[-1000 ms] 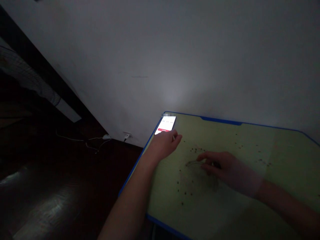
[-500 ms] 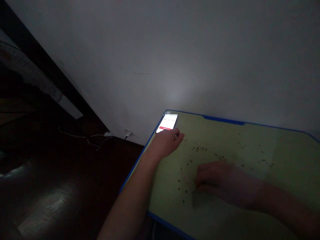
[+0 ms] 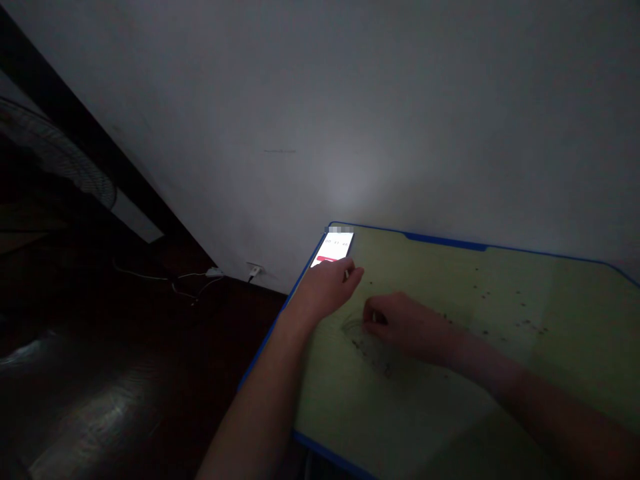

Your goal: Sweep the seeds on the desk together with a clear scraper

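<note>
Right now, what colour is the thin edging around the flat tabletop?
Blue: the thin edging around the pale yellow-green tabletop shows best in the head view.

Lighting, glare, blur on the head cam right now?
Head view: dim overall; phone screen brightest, its digits faint; soft glow on the wall; streaky glare on the dark floor; dark specks on the tabletop look soft; faint smear beside the right hand, too blurred to identify.
</note>
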Available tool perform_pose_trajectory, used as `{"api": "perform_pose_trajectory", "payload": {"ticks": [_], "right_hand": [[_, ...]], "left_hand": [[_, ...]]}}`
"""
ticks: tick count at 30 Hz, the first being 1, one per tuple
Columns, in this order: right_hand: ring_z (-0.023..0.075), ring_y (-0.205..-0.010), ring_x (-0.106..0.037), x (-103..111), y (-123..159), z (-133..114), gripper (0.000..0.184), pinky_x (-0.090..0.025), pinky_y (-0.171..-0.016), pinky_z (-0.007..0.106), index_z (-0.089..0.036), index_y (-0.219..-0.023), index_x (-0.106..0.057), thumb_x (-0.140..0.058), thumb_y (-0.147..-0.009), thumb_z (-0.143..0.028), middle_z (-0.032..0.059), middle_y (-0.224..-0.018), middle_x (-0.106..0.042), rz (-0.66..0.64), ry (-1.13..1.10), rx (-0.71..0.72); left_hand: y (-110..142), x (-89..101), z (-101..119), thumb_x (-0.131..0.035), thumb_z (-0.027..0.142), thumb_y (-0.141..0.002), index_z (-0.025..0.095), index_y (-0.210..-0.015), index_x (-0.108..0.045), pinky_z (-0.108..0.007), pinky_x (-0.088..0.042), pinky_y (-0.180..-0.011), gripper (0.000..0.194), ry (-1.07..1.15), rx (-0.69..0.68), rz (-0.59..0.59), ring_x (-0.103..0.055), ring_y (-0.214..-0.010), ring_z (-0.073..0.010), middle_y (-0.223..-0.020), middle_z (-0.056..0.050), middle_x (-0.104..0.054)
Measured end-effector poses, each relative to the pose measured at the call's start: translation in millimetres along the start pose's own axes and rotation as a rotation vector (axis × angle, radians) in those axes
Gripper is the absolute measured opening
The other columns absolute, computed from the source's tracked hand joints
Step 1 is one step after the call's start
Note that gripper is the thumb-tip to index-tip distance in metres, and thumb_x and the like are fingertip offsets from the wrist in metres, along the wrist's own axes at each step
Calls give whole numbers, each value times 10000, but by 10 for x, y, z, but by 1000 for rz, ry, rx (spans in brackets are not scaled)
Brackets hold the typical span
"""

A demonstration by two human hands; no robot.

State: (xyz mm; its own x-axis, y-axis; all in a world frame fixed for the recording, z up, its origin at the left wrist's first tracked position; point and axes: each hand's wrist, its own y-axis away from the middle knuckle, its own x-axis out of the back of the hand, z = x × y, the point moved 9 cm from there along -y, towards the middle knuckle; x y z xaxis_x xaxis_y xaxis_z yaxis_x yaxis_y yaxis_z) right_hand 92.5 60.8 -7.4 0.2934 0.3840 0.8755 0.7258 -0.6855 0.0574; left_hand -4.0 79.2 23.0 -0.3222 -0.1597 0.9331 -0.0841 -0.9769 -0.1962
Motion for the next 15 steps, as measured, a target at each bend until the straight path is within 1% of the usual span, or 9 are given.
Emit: {"api": "perform_pose_trajectory", "payload": {"ticks": [4,7,10,12,15], "right_hand": [[129,-577,-562,59,78,411,105,-353,-526,232,-155,-775,-638,-567,-795,-230,37,-659,-654,36,-51,-158],[123,-521,-546,121,196,614,136,-357,-501,232,-153,-779,-615,-533,-821,-253,29,-597,-644,22,-114,-240],[125,-508,-547,253,334,710,180,-375,-497,236,-159,-785,-591,-473,-859,-273,28,-580,-642,25,-191,-283],[133,-530,-559,333,403,731,193,-396,-528,245,-165,-785,-592,-462,-866,-283,22,-579,-637,27,-197,-266],[143,-565,-568,347,448,741,194,-404,-558,254,-171,-788,-620,-479,-856,-287,20,-609,-639,9,-155,-230]], "left_hand": [[4,21,4,-309,469,-906,206,-844,-628,-280,-322,-561,418,-10,2,12,-543,-620,-158,-692,-42,-637],[4,32,18,-307,464,-909,207,-850,-627,-274,-317,-553,415,-5,-23,18,-550,-629,-158,-710,-43,-647],[4,31,18,-314,463,-908,207,-848,-622,-268,-312,-539,405,5,-29,10,-553,-626,-155,-717,-42,-654],[4,28,16,-315,462,-909,203,-842,-619,-266,-315,-536,405,7,-25,3,-550,-617,-149,-714,-42,-653],[3,24,24,-312,462,-910,201,-833,-617,-266,-317,-537,409,-4,-29,-1,-550,-618,-148,-713,-41,-651]]}}
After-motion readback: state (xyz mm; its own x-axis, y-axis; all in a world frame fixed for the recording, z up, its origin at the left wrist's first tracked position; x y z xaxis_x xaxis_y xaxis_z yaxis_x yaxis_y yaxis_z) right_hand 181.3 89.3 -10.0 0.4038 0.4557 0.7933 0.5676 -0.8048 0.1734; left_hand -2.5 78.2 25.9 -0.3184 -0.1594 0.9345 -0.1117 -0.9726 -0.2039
